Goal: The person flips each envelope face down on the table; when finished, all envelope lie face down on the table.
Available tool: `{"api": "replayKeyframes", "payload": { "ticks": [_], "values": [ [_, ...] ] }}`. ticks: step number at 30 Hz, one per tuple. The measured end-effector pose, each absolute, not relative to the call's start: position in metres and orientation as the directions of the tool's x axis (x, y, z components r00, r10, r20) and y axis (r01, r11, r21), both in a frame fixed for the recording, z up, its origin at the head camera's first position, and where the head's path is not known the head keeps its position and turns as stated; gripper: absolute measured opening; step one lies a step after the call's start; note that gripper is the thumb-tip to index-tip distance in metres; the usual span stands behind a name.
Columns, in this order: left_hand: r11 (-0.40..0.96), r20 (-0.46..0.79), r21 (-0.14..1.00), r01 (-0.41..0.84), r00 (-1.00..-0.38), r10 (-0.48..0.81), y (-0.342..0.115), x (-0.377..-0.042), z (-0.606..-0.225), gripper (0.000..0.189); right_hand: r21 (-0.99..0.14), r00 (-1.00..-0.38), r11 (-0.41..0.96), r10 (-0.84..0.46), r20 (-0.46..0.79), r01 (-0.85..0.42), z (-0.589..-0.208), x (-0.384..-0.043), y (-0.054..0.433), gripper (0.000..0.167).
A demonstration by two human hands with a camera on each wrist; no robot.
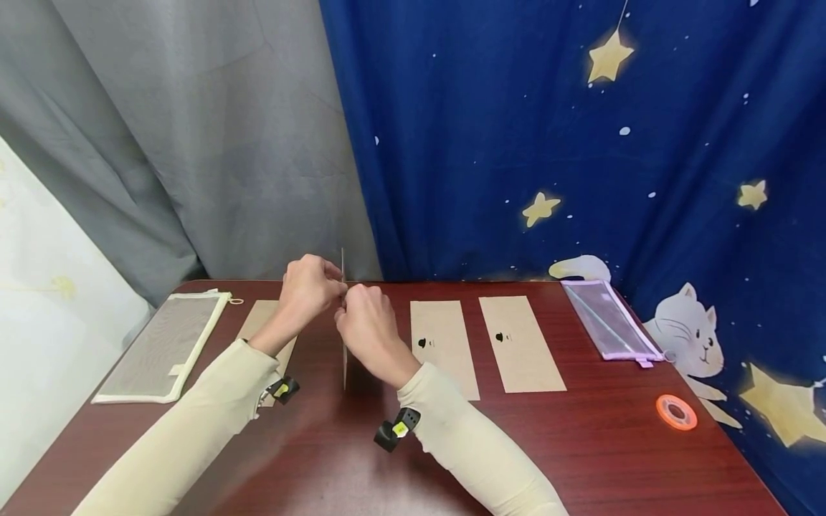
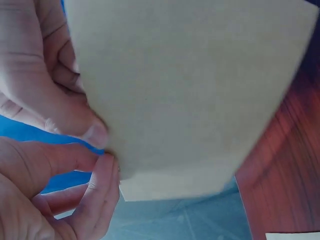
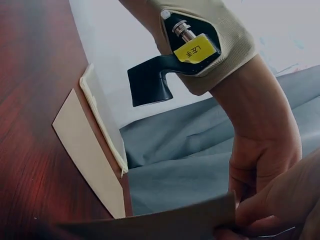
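A tan, oblong piece of paper [image 1: 344, 365] stands upright, seen edge-on in the head view. Its broad, plain face [image 2: 185, 90] fills much of the left wrist view, with a paler strip along the bottom. My left hand [image 1: 306, 290] grips its side edge, thumb against the face. Just below, my right hand [image 1: 369, 322] pinches the same edge with curled fingertips. Both hands nearly touch; the right fingertips are partly hidden in the head view. The right wrist view catches the paper [image 3: 195, 220] low in the picture.
Two similar tan pieces with hat prints, a nearer one [image 1: 448, 358] and another [image 1: 525, 358], lie to the right. One more [image 3: 90, 155] lies left, beside a cream-edged mesh zip pouch [image 1: 155, 347]. A purple mesh pouch [image 1: 603, 319] and orange ring-shaped spool [image 1: 676, 413] lie far right.
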State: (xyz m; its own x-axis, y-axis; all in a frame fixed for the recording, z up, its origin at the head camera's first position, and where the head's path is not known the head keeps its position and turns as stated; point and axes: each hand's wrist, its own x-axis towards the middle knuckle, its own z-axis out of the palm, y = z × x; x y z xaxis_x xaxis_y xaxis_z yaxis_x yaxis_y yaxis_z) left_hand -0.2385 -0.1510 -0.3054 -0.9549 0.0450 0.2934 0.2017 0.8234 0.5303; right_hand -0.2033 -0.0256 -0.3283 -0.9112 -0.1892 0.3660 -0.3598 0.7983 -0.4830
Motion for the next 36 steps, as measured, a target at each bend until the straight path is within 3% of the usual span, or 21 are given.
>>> {"api": "replayKeyframes", "payload": {
  "ticks": [9, 14, 18, 24, 31, 34, 36],
  "values": [
    [0.728, 0.17, 0.68, 0.088, -0.985, -0.039, -0.176, -0.25, -0.323, 0.025, -0.489, -0.91, 0.808, -0.131, 0.394, -0.328, -0.326, -0.21, -0.014, 0.043],
    [0.454, -0.123, 0.88, -0.138, -0.99, -0.063, -0.198, -0.268, -0.352, 0.035, -0.534, -0.905, 0.77, -0.129, 0.405, -0.349, -0.321, -0.213, -0.007, 0.039],
    [0.256, -0.3, 0.92, -0.296, -0.954, -0.027, -0.205, -0.276, -0.372, 0.043, -0.575, -0.912, 0.735, -0.146, 0.383, -0.359, -0.318, -0.214, -0.003, 0.037],
    [0.154, -0.278, 0.95, -0.271, -0.96, 0.03, -0.206, -0.272, -0.376, 0.044, -0.588, -0.912, 0.726, -0.134, 0.388, -0.357, -0.318, -0.215, 0.0, 0.025],
    [0.235, -0.247, 0.942, -0.24, -0.969, -0.001, -0.206, -0.269, -0.374, 0.041, -0.635, -0.916, 0.688, -0.113, 0.384, -0.351, -0.324, -0.219, 0.008, 0.016],
    [0.27, -0.222, 0.937, -0.221, -0.975, -0.026, -0.205, -0.268, -0.374, 0.04, -0.681, -0.934, 0.652, -0.127, 0.335, -0.333, -0.329, -0.223, 0.014, 0.007],
    [0.276, -0.192, 0.94, -0.198, -0.98, -0.048, -0.205, -0.267, -0.373, 0.04, -0.716, -0.95, 0.63, -0.128, 0.286, -0.301, -0.333, -0.225, 0.018, 0.011]
  ]
}}
